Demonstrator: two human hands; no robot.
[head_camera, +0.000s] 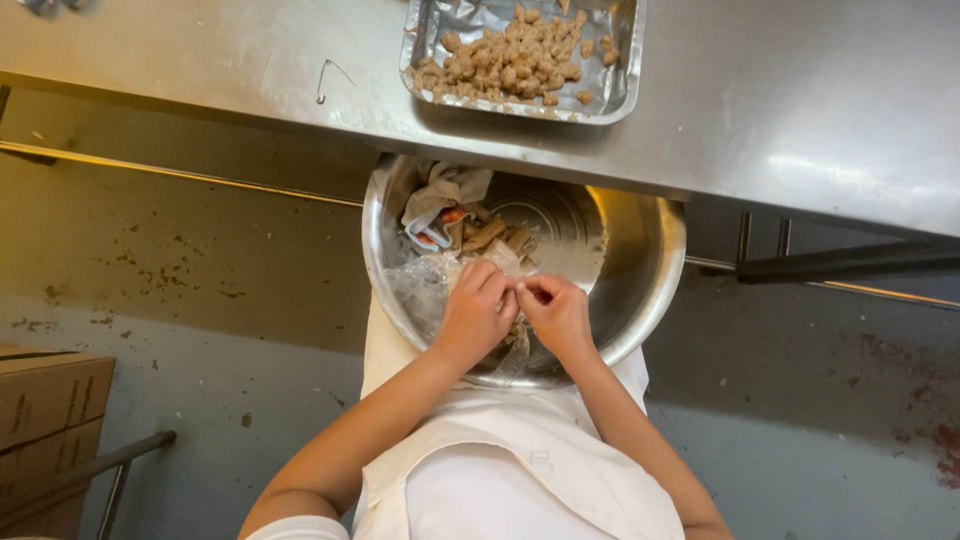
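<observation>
Over the bowl (640, 290) on my lap, my left hand (476, 312) and right hand (556, 312) meet, fingertips pinched on a small piece (519, 291) between them. Clear plastic (420, 285) and wrappers (445, 200) lie just beyond. A foil tray (618, 85) of brown chunks (515, 60) sits on the steel table (800, 100) above.

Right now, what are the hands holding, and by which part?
Both hands, left hand and right hand, pinch a small piece between their fingertips over the steel bowl. It is mostly covered, so what it is and which part is gripped cannot be told.
</observation>
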